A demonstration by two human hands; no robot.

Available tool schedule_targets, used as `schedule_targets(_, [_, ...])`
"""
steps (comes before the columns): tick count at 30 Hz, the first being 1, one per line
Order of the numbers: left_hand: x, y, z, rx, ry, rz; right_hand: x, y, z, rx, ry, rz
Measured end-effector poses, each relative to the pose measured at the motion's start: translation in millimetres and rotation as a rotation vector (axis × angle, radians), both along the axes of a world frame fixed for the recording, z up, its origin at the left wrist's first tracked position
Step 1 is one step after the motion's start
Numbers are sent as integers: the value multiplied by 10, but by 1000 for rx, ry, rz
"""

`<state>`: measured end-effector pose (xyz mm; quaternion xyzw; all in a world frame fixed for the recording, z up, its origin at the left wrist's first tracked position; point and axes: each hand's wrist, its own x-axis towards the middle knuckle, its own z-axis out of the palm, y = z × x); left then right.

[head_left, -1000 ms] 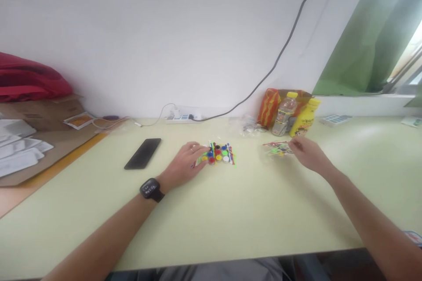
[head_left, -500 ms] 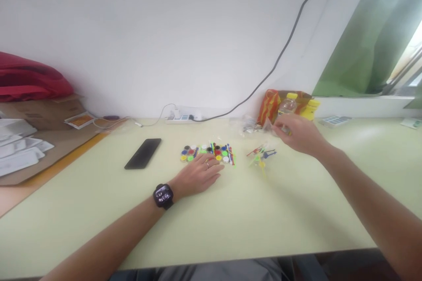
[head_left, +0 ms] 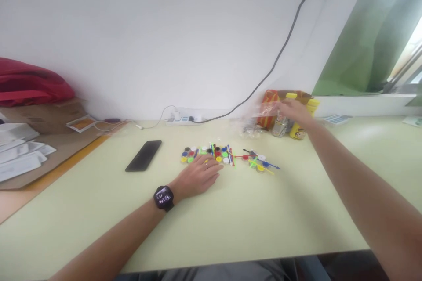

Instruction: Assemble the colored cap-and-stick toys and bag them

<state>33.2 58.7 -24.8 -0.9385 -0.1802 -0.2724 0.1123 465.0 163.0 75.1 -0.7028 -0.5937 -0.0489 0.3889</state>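
Observation:
My left hand [head_left: 199,174] lies palm down on the table, fingers loosely stretched, wearing a ring and a smartwatch [head_left: 164,197]. Its fingertips rest at rows of small coloured round pieces [head_left: 190,153] and thin plastic arrows [head_left: 230,153], partly covering them. Over the back right of the table, my right hand [head_left: 295,110] pinches a clear plastic bag [head_left: 267,109], which trails off to the left. Below it, a loose group of round pieces [head_left: 260,168] lies mixed with coloured arrows [head_left: 272,165] in red, blue, yellow, green and black.
A black phone [head_left: 143,156] lies to the left. Along the wall are a power strip [head_left: 183,119], crumpled clear bags [head_left: 251,129], a red-yellow bag [head_left: 267,96], a bottle [head_left: 280,127] and a yellow package [head_left: 298,131]. Papers [head_left: 20,158] and a cardboard box [head_left: 42,116] sit far left.
My right hand has risen slightly and away from me, with the clear bag stretched leftward. The arrows and round pieces beneath have dropped and spread on the table. My left hand stays put.

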Motion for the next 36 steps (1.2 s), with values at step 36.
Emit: schedule_targets(36, [1251,634,529,-758,-494,-164,-1098,-624,-444,-260,749,843])
